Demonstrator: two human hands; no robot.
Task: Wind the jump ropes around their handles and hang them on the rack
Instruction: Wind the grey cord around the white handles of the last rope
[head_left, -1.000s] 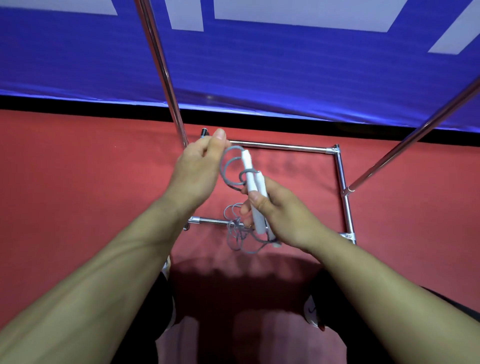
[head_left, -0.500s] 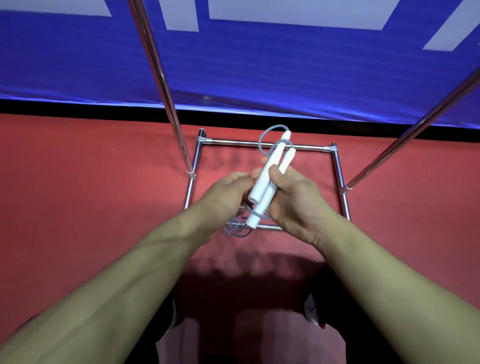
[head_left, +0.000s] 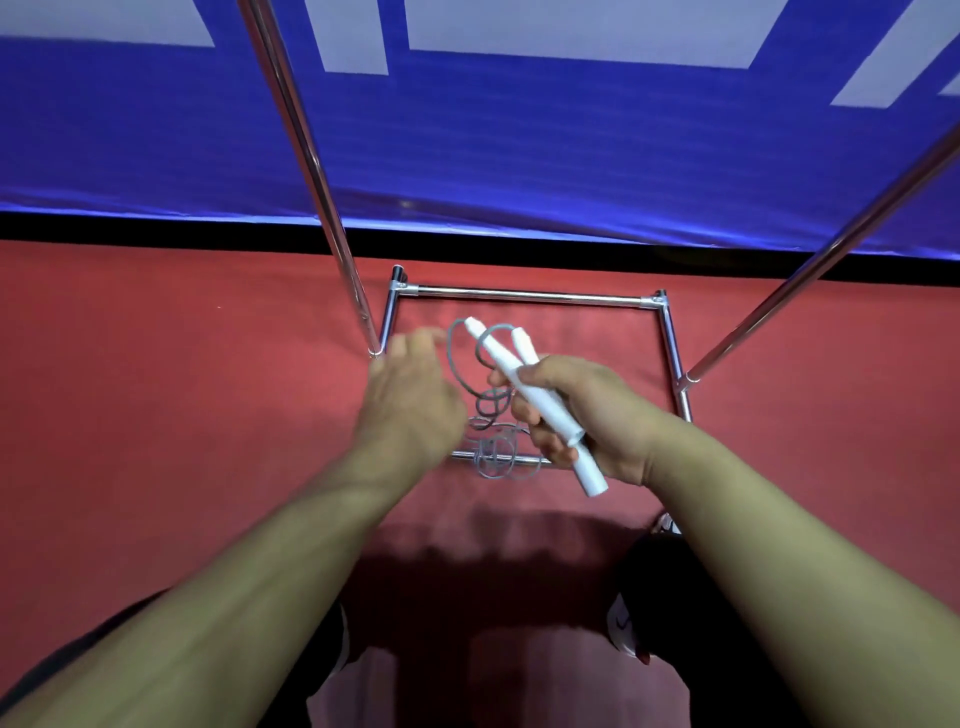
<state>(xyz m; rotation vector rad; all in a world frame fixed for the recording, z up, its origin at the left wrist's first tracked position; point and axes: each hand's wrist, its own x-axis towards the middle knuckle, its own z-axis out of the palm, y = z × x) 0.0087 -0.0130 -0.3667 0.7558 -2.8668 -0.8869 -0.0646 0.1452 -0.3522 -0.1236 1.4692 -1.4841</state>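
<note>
**Handles swinging over to lean the other way**

Since half a second ago, the two white handles (head_left: 535, 395) have tipped from leaning up-right to leaning up-left, and the left hand (head_left: 410, 400) has risen from beneath them to their left side.

The right hand (head_left: 587, 415) is gripping both handles together, fingers curled round their middle and thumb pressing across the top. The handles are lying side by side, their long axis running diagonally: the tapered cord ends are pointing up and to the left, toward the far bar of the rack's base (head_left: 524, 296), while the blunt butt ends are sticking out below the hand toward the lower right. The handles are being held above the floor, inside the outline of the base frame.

The grey cord (head_left: 488, 400) is leaving the tapered tips, arcing left in a wide loop and dropping in loose coils to the near bar of the base. The left hand is blurred with motion just left of that loop; its fingers are reaching up toward the cord, but whether they are pinching it cannot be told.

Two chrome uprights are rising from the base's sides. Behind the rack, a blue banner (head_left: 519, 145) is hanging above the red floor (head_left: 156, 389).
</note>
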